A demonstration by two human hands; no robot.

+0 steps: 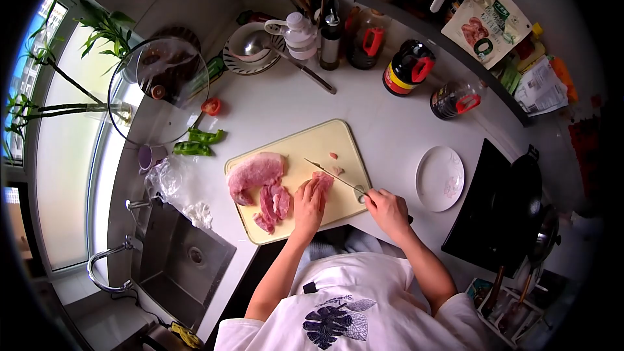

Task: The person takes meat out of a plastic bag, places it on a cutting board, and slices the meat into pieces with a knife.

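Note:
A pale yellow cutting board (305, 140) lies near the counter's front edge. My left hand (309, 205) presses down on a piece of raw meat (324, 182), its fingers bent over it. In my right hand (388, 213) is a kitchen knife (333, 175), its fingers wrapped round the handle. The blade points up and left, along the far side of the held meat. Small meat scraps (335, 170) lie just beyond the blade. To the left on the board are a large slab of meat (257, 172) and several cut strips (274, 201).
A white plate (440, 179) and a black stove (497, 214) are at the right. Left are green peppers (198, 142), a cut tomato (211, 106), a plastic bag (172, 179) and a sink (188, 247). Sauce bottles (407, 68) and a bowl with a ladle (253, 49) stand behind.

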